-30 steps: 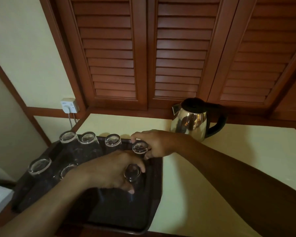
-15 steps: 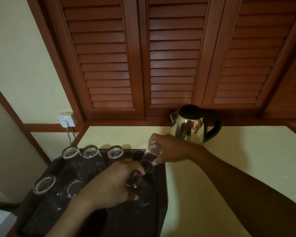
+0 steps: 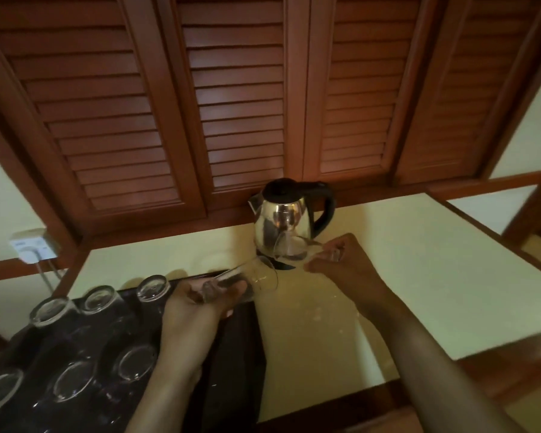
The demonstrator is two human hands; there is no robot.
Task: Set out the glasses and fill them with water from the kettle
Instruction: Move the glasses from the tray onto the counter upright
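i have a glass in each hand, both lying on their sides in mid-turn, since they stand upside down on the tray (image 3: 231, 364) and need their mouths up for water. my left hand (image 3: 200, 303) is wrapped around the base of one glass (image 3: 250, 278), its mouth pointing toward the counter (image 3: 419, 276). my right hand (image 3: 341, 260) pinches the other glass (image 3: 291, 246) by its base, just in front of the kettle (image 3: 286, 221). six more glasses wait upside down on the tray.
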